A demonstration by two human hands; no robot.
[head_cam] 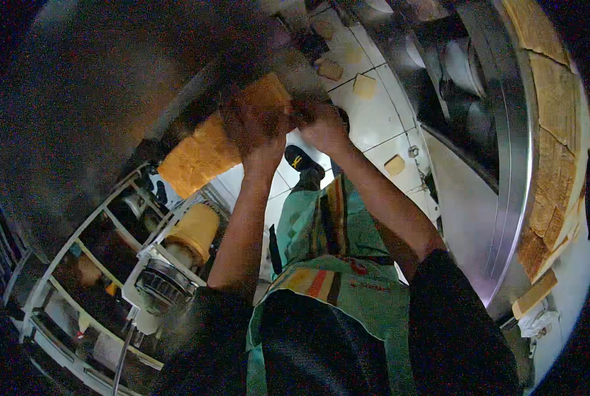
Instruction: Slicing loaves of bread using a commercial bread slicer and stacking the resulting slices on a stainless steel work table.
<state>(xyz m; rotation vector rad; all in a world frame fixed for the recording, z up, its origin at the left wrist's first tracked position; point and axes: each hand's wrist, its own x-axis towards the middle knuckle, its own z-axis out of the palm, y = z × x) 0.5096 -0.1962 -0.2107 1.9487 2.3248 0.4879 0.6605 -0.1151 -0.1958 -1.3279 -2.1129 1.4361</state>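
A long golden-brown block of bread [201, 153] extends from the left toward the middle, its far part showing beyond my left hand [262, 121]. That hand lies across the bread and overlaps it; its fingers are dark and blurred, so its grip is unclear. Close beside it, to the right, is my right hand [324, 126], with bent fingers turned toward the bread's end. Shadow hides whatever is between those fingers. Below both forearms hangs a green apron [304, 218] with coloured stripes.
Several bread slices [364, 86] lie on the white tiled floor [381, 111]. At right, brown bread pieces [552, 148] line up beyond a steel counter edge [515, 218]. At lower left stand a metal rack [82, 232] and a yellow tub [196, 227]. My dark shoe [297, 157] is below.
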